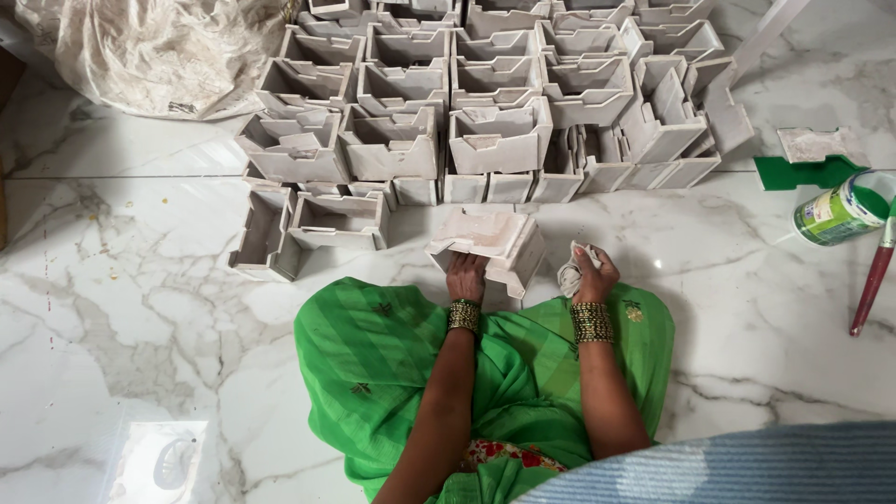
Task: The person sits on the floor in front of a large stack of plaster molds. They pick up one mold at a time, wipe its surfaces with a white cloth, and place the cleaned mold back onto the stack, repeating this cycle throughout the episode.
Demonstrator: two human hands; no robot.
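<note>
Left hand (466, 275) grips one pale box (490, 245) at its near edge, right hand (590, 275) is closed around a crumpled rag (571, 271) just beside it, and a big batch of similar boxes (485, 93) sits stacked beyond the fingertips, so I'd guess plenty left.

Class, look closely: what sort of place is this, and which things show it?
Probably a home floor used as a craft workspace: marble floor, rows of unpainted box-shaped pieces, and a green paint tin with a brush.

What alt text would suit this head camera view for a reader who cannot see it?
A person seated on a marble floor steadies a small white box with the left hand and grips a crumpled cloth in the right hand. Rows of similar boxes lie ahead; a paint tin stands at right.
</note>
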